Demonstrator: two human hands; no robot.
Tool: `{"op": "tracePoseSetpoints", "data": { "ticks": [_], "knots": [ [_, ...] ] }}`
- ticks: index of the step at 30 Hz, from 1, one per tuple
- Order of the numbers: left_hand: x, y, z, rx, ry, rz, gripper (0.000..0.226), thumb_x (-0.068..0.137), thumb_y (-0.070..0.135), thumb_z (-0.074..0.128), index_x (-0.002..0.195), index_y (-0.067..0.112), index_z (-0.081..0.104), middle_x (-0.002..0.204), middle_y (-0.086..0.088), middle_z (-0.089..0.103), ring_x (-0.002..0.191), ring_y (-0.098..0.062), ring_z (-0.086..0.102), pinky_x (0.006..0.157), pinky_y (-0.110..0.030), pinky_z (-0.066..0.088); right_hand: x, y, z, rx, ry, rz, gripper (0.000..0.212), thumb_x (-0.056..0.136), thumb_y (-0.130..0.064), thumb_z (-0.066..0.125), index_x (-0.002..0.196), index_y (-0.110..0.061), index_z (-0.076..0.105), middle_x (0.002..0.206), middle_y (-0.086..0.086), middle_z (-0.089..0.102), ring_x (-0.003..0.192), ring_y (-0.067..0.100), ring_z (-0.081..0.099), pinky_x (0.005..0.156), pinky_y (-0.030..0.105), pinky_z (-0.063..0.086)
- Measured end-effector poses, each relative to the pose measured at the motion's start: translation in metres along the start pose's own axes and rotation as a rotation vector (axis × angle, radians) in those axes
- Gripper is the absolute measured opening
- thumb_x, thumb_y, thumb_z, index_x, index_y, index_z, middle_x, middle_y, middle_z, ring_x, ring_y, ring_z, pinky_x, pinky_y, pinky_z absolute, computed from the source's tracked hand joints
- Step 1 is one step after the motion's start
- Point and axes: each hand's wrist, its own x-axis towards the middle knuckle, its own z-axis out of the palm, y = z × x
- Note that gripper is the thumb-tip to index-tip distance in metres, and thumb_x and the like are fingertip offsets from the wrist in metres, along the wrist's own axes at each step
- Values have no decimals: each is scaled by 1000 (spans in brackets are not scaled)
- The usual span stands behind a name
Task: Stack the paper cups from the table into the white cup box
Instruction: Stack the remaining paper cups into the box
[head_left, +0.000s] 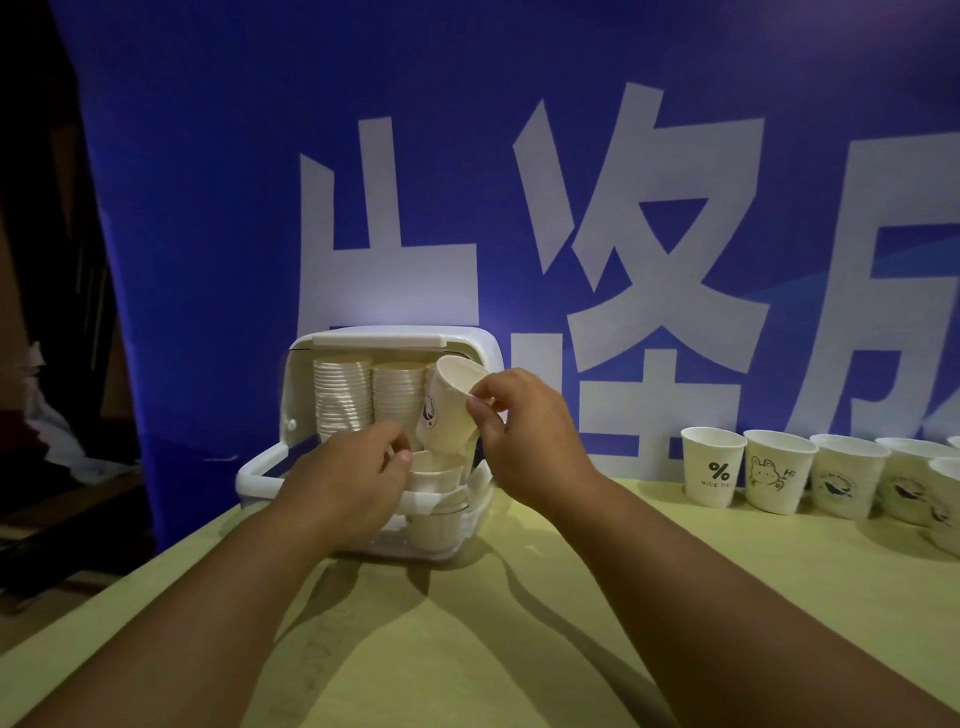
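A tilted paper cup (451, 410) hangs at the open front of the white cup box (306, 384), pinched at rim and side by the right hand (524, 436). Just below it, the left hand (348, 478) curls toward a short cup stack (434, 480); whether it grips is unclear. More cups (712, 465) line the tabletop (571, 623) well to the right.

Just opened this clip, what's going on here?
A person is loading paper cups into a white cup box on the table. The right hand pinches a logo cup, tilted, above a short stack in the box's open front. The left hand is at that stack; whether it grips is unclear. The back already holds tall stacks. A row of loose cups waits on the right.
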Motion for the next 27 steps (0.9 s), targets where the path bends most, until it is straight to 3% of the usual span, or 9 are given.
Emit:
{"op": "tracePoseSetpoints", "data": {
  "ticks": [3, 7, 9, 11, 13, 17, 23, 27],
  "knots": [
    [1, 0, -1, -16, 129, -8, 3, 106, 36, 43, 105, 36, 46, 90, 9, 67, 79, -11, 64, 70, -39, 57, 1, 1, 1, -51, -76, -45, 19, 99, -27, 57, 115, -20, 66, 120, -7, 55, 98, 7, 48, 81, 16, 38],
    [-1, 4, 0, -73, 216, 23, 32, 107, 41, 38, 138, 44, 29, 96, 8, 69, 80, -12, 65, 66, -37, 54, 0, 3, 8, -86, -179, -53, 19, 99, -28, 57, 116, -22, 65, 132, -9, 47, 101, 6, 46, 83, 16, 37],
    [-2, 6, 1, -72, 219, 32, 36, 107, 45, 36, 143, 46, 29, 99, 9, 68, 84, -12, 65, 69, -39, 55, -1, 5, 12, -73, -202, -18, 19, 100, -29, 57, 116, -24, 64, 130, -7, 51, 101, 8, 49, 83, 19, 40],
    [-1, 5, 2, -68, 212, 29, 29, 107, 45, 37, 134, 40, 45, 99, 9, 68, 86, -11, 64, 71, -39, 56, -3, 8, 13, -41, -188, 16, 18, 100, -29, 55, 117, -24, 62, 123, -5, 58, 98, 9, 55, 82, 20, 44],
    [0, 5, 4, -69, 196, 18, 21, 107, 42, 40, 110, 34, 59, 93, 10, 67, 83, -10, 62, 68, -34, 52, -6, 10, 15, -34, -180, 33, 21, 101, -29, 53, 119, -23, 62, 114, -4, 64, 92, 9, 58, 80, 20, 45],
    [1, 7, 6, -25, 174, -11, 23, 101, 43, 54, 87, 31, 68, 81, 10, 66, 76, -10, 62, 68, -37, 57, -14, 15, 21, -62, -214, 53, 20, 99, -27, 59, 116, -21, 67, 108, -5, 69, 89, 9, 61, 85, 22, 50],
    [2, 12, 11, -7, 200, -37, 18, 97, 37, 62, 85, 28, 71, 81, 12, 65, 74, -9, 61, 67, -32, 57, -16, 20, 27, -81, -194, 71, 18, 96, -28, 62, 113, -23, 69, 107, -6, 70, 89, 10, 63, 91, 26, 51],
    [1, 13, 12, 40, 304, 3, 16, 98, 37, 58, 87, 30, 66, 82, 13, 62, 74, -8, 56, 61, -28, 47, -15, 24, 21, -48, -158, 81, 18, 95, -28, 64, 111, -24, 69, 103, -9, 70, 85, 8, 63, 82, 21, 51]
  ]
}}
